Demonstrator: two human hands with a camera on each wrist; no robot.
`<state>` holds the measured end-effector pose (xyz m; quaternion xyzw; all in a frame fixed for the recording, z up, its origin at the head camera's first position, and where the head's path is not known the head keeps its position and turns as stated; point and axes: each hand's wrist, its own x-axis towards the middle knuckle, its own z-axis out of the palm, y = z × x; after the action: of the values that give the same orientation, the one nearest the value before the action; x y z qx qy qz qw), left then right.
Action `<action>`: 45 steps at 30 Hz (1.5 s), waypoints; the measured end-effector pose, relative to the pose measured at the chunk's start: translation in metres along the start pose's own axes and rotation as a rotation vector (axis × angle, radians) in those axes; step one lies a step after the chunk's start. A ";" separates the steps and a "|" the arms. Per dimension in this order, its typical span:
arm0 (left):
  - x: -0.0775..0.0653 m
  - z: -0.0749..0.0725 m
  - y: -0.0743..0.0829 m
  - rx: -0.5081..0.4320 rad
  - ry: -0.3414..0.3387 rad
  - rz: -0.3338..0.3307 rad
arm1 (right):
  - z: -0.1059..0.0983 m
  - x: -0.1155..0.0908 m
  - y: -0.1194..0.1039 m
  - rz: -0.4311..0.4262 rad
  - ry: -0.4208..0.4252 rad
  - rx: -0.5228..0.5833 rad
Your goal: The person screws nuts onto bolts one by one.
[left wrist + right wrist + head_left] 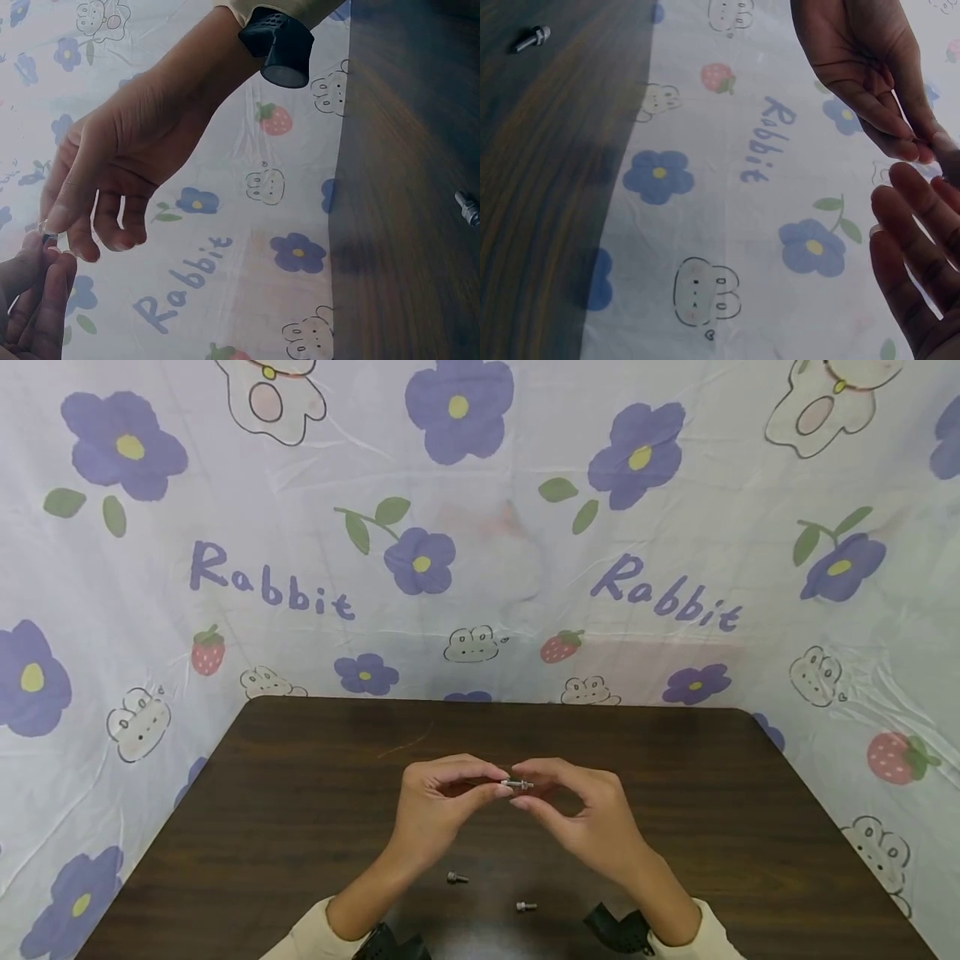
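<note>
A small silver bolt (517,784) lies level between the two hands in the head view, its wider part toward the right. The thumb and forefinger of the left hand (442,802) pinch its left end. My right hand (592,810) is curved around the other end, thumb below and forefinger above, with a gap showing between these fingertips and the bolt. In the right wrist view the other fingers of the right hand (915,262) are spread. The left wrist view has the bolt (49,238) mostly hidden among fingertips.
Two more bolts lie on the dark wooden table (300,827): one bolt (457,878) below the left hand, another bolt (527,907) nearer the front. Dark wrist cameras sit at both sleeves. A patterned cloth (480,610) hangs behind the table and along its sides.
</note>
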<state>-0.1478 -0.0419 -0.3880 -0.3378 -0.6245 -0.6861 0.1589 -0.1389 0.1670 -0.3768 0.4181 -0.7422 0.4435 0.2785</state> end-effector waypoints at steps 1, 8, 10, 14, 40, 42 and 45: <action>0.001 0.000 0.000 -0.003 0.002 -0.001 | 0.000 0.000 0.000 -0.017 0.015 0.001; 0.002 0.000 0.001 0.000 0.000 -0.011 | 0.000 0.002 0.000 -0.065 0.063 -0.010; 0.001 0.000 0.001 0.000 -0.005 -0.015 | 0.001 0.002 0.001 -0.066 0.056 -0.008; 0.000 0.000 0.000 -0.001 -0.016 -0.013 | 0.001 0.000 0.001 -0.014 0.021 0.018; 0.000 -0.003 0.000 0.007 -0.008 -0.014 | 0.000 0.002 0.004 -0.097 0.087 -0.020; 0.000 -0.002 0.000 0.006 -0.008 -0.012 | 0.000 0.001 0.003 -0.088 0.081 -0.020; 0.000 -0.001 0.000 0.006 -0.013 -0.009 | 0.000 0.001 0.002 -0.067 0.075 -0.027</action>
<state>-0.1480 -0.0434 -0.3882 -0.3389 -0.6291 -0.6827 0.1527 -0.1412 0.1677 -0.3768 0.4220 -0.7230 0.4391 0.3263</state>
